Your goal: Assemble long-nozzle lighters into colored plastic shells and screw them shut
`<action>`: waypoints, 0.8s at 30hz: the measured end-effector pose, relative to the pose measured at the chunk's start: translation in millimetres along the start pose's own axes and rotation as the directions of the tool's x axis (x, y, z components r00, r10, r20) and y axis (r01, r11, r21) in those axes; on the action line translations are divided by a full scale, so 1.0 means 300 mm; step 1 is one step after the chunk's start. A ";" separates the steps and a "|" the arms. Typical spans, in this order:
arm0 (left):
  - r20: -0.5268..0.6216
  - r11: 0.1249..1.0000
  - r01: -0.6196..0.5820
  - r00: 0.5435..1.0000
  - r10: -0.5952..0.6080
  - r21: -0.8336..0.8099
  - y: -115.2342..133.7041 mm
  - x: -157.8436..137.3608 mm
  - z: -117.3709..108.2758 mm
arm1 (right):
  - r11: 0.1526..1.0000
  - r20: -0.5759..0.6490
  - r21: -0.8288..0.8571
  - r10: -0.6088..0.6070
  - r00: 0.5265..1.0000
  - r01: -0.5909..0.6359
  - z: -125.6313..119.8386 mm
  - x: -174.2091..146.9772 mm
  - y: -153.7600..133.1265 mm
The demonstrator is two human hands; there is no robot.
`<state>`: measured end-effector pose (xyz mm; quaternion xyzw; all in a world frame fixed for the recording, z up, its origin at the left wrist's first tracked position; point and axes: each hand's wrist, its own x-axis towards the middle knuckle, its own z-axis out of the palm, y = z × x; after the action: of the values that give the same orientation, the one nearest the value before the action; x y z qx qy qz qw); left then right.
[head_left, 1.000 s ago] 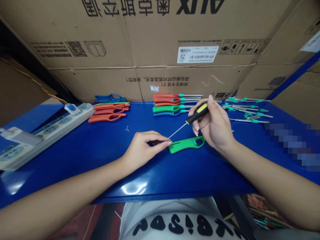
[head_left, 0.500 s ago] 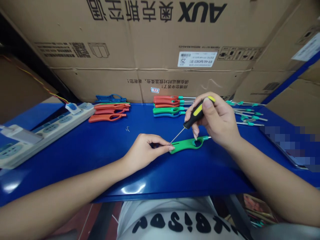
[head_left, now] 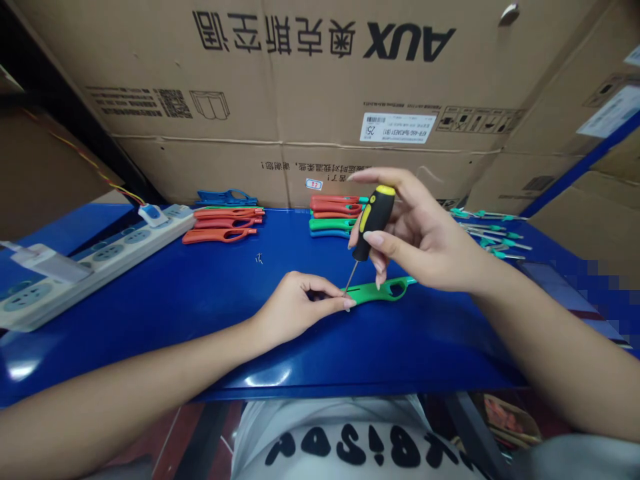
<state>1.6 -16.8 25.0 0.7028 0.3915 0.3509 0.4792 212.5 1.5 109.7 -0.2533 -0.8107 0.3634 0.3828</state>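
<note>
My left hand (head_left: 287, 303) had its thumb and first finger close together, right at the near end of the green lighter (head_left: 376, 293). From so far off, I could not tell whether they pinched the lighter, a tiny screw or nothing. My right hand (head_left: 420, 243) held the screwdriver (head_left: 371, 227) by its fat handle, with the first finger sticking out, off the handle. The screwdriver leaned, and its thin tip came down by the left fingertips.

The green lighter lay on the blue table (head_left: 310, 347), going from the left fingertips to just under the right hand. Past the left hand lay some little screws (head_left: 259, 259). Behind the right hand was a row of lighters (head_left: 333, 217), and out past its wrist lay metal sticks (head_left: 493, 233).

I thought the tip could slip and poke the left fingers, because it leaned and they were so near. The lighter could also spin, since I saw nothing holding its far end down. If my left arm swung out, I guessed it might knock the little screws away.
</note>
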 end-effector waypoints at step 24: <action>0.037 0.937 -0.236 0.971 0.235 0.258 -0.037 0.016 -0.022 | 0.986 -0.346 -0.132 -0.140 0.928 0.100 0.077 -0.039 0.100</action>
<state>-4.3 -7.4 16.9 0.8025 0.3461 0.3492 0.3382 204.6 2.5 71.0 -0.2856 -0.7616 0.2416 0.5291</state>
